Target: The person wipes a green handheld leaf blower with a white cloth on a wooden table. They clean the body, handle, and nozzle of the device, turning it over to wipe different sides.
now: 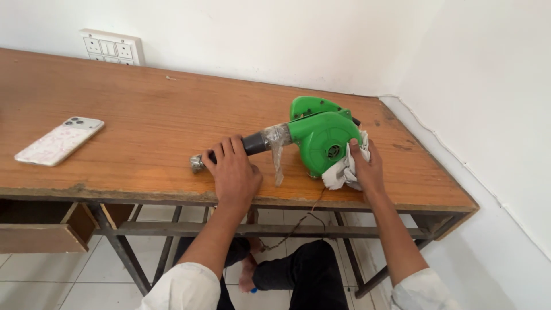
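Left of the green plastic electric blower (321, 140) on the brown wooden table (143, 120), the left hand (232, 172) clamps its black nozzle. Right of it, the right hand (364, 166) presses a crumpled white cloth (341, 172) on the housing. The cloth could likely snag the vent. No containers show.

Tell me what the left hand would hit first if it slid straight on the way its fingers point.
The left hand lies over the black nozzle of the green plastic electric blower, fingers pointing toward the far edge of the brown wooden table. Beyond them the tabletop looks free up to the white wall, though depth is uncertain.
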